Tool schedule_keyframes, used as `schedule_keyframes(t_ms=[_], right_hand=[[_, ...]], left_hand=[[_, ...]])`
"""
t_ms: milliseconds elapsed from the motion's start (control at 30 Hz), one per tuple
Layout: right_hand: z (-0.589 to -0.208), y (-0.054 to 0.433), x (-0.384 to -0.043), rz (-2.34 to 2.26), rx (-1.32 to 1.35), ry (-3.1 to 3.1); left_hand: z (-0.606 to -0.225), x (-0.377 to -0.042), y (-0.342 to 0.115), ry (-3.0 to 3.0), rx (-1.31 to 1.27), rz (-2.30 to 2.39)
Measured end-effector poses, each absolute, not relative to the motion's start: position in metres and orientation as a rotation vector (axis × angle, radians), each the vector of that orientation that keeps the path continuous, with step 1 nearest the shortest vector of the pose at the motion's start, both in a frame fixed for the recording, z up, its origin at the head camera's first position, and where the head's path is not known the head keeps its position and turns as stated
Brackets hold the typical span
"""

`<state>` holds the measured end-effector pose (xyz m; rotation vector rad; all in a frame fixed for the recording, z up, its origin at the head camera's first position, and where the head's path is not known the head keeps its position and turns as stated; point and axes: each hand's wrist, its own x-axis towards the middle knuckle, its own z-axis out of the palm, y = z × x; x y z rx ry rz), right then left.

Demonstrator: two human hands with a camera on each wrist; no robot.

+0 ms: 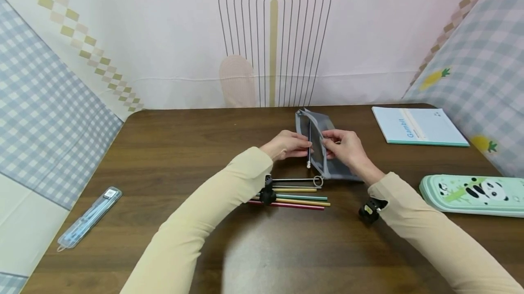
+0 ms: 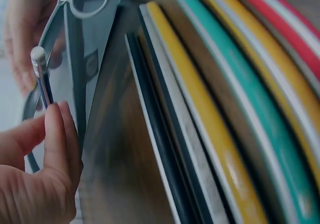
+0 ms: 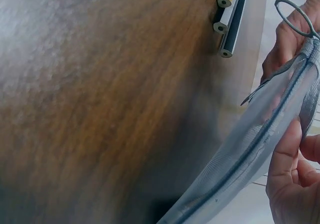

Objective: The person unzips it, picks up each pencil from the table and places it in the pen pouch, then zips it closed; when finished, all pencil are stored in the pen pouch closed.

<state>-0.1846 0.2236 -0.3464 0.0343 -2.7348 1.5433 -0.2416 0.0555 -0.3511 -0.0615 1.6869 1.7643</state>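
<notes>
My left hand [image 1: 288, 144] pinches a dark pencil [image 1: 309, 156] with a pale eraser end pointing toward me. The pencil lies along the unzipped mouth of a grey mesh zip pouch [image 1: 340, 167], its far end overlapping the inside. On the pouch's right side, my right hand [image 1: 347, 149] grips the zip edge between thumb and fingers and holds the mouth apart. A zipper ring [image 1: 318, 181] hangs at the near corner. Several pencils [image 2: 240, 84], yellow, green, red and dark, lie side by side on the table just below the left wrist.
A blue booklet [image 1: 421, 125] lies at the back right. Nearer on the right sits a green panda pencil case [image 1: 471, 195]. A slim clear blue case [image 1: 90, 217] is at the left of the brown table [image 1: 184, 148]. Patterned cloth [image 1: 176, 34] hangs behind.
</notes>
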Motion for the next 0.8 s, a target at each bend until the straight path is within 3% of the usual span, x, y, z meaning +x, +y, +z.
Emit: schedule_keyframes(t_ms=[400,800], right_hand=[[-0.345,0.224,-0.184,1.555,0.044,-2.719],[-0.345,0.23,-0.183,1.518,0.049,-2.721]], left_hand=[[-0.347,-0.23,0.064,1.708,0.003,1.88],[-0.35,-0.223,-0.016,1.916,0.505,1.296]])
